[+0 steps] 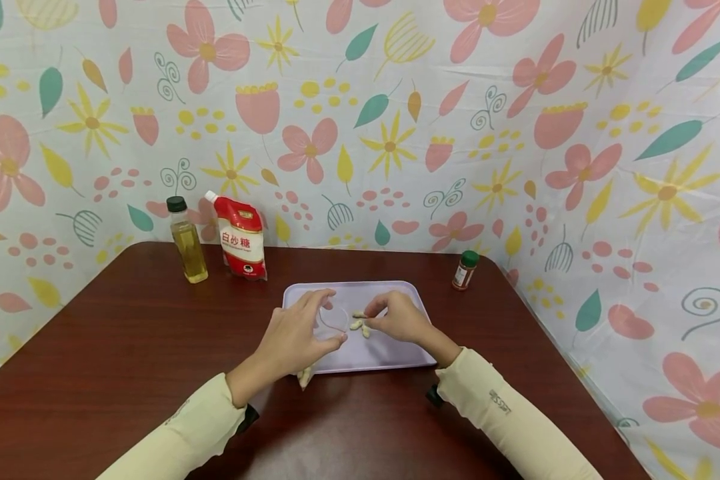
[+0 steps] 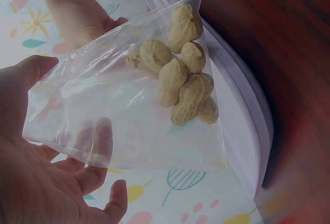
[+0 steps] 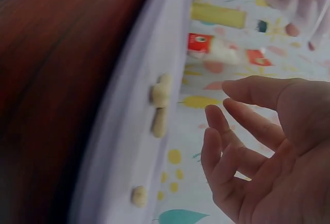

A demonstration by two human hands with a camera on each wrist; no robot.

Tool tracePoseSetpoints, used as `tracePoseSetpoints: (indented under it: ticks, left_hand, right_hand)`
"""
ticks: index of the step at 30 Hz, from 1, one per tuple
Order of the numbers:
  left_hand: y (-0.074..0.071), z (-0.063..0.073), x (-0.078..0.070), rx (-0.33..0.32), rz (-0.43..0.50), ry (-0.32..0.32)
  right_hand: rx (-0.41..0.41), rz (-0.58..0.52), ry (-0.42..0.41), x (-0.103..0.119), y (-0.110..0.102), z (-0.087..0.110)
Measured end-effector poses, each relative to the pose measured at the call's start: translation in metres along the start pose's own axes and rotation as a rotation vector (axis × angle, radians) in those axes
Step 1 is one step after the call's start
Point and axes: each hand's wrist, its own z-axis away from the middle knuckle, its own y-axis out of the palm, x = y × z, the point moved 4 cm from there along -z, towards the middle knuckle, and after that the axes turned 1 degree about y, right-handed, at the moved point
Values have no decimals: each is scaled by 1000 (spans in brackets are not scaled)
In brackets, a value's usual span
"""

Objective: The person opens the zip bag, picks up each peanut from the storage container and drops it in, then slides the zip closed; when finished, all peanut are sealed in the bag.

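My left hand [image 1: 297, 335] holds a clear plastic bag [image 2: 139, 149] by its mouth, thumb and fingers spread wide at the opening. Several peanuts in shells [image 2: 172, 82] sit at the bottom of the bag. In the head view the bag overlaps the left part of a pale lilac tray [image 1: 384, 357]. A few loose peanuts [image 3: 161, 92] lie on that tray. Over them is my right hand [image 1: 401, 317], its fingers loosely bent. The right wrist view shows a gap between its thumb and fingers [image 3: 219, 121], with nothing held there.
Toward the back left of the dark wooden table [image 1: 114, 333] stand an oil bottle [image 1: 189, 248] with a dark cap and a red-and-white sugar pouch [image 1: 242, 240]. A small green-capped jar [image 1: 465, 271] is at the back right. A flower-patterned curtain [image 1: 360, 120] surrounds the table's back and right side.
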Motion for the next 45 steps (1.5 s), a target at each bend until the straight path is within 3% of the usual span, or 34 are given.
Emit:
tracePoseSetpoints:
  ticks: [5, 11, 17, 38, 45]
  left_hand:
    - [1, 0, 1, 5, 3, -5]
    - [1, 0, 1, 9, 0, -5]
    - [1, 0, 2, 7, -7, -7]
    - [2, 1, 1, 29, 1, -18]
    - [1, 0, 0, 24, -5, -12]
  right_hand:
    - [69, 36, 74, -8, 9, -2]
    - [82, 80, 182, -14, 14, -3]
    - [99, 90, 210, -19, 20, -6]
    - [103, 106, 206, -16, 24, -4]
    - [25, 56, 100, 5, 5, 3]
